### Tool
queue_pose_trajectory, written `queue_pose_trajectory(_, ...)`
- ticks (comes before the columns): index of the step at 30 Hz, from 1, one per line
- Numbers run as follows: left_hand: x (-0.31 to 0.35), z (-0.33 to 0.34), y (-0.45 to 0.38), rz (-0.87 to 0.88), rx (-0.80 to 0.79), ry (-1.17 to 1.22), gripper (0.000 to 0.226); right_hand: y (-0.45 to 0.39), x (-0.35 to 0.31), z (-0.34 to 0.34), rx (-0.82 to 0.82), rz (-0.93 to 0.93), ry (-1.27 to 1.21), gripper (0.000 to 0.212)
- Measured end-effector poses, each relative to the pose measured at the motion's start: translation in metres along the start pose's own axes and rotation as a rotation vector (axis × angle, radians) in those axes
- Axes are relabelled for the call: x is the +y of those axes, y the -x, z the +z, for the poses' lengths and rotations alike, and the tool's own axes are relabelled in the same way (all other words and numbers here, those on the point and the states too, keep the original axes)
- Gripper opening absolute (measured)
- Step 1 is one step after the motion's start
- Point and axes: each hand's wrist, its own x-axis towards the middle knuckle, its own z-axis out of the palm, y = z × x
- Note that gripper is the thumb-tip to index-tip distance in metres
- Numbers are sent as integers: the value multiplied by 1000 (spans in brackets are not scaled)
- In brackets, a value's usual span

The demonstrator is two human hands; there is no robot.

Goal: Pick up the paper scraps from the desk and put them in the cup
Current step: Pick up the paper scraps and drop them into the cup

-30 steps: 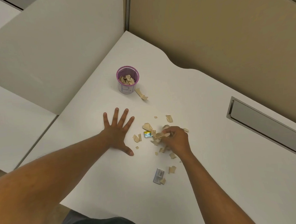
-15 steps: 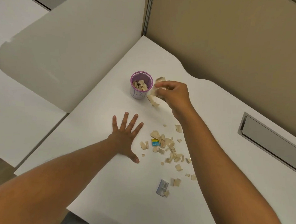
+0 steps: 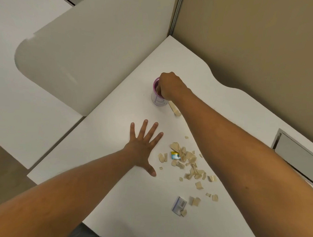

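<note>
A white cup (image 3: 157,100) with a purple rim stands on the white desk (image 3: 117,130). My right hand (image 3: 169,86) covers most of its mouth, fingers curled down into it; whatever they hold is hidden. My left hand (image 3: 142,147) lies flat on the desk, fingers spread, holding nothing. Several beige paper scraps (image 3: 188,161) are scattered to the right of my left hand, under my right forearm. One longer scrap (image 3: 175,109) lies just right of the cup.
A small blue and yellow piece (image 3: 174,155) lies among the scraps. A grey-blue wrapper (image 3: 179,204) lies nearer me. Partition walls close the desk at the left (image 3: 90,64) and back right (image 3: 256,44). A grey cable slot (image 3: 295,149) is at the right.
My right hand gathered scraps from the pile, carried them up to the cup and now sits over its mouth. My left hand stayed flat on the desk.
</note>
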Motion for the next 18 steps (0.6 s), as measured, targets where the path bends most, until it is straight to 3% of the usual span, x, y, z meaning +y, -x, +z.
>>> queue_pose_trajectory(5, 0, 0, 0, -2, -3, -17, 163, -6, -1, -7, -109, 28, -47, 20)
queue_pose_trajectory(10, 1, -2, 1, -8, 4, -11, 164, -1, 4, -32, -91, 49, -114, 29)
queue_pose_trajectory(12, 0, -1, 1, -15, 5, -14, 164, 5, 6, -46, -85, 50, -178, 21)
queue_pose_trajectory(18, 2, -4, 3, -25, -6, -28, 165, 32, 59, -40, 120, 183, -422, 23)
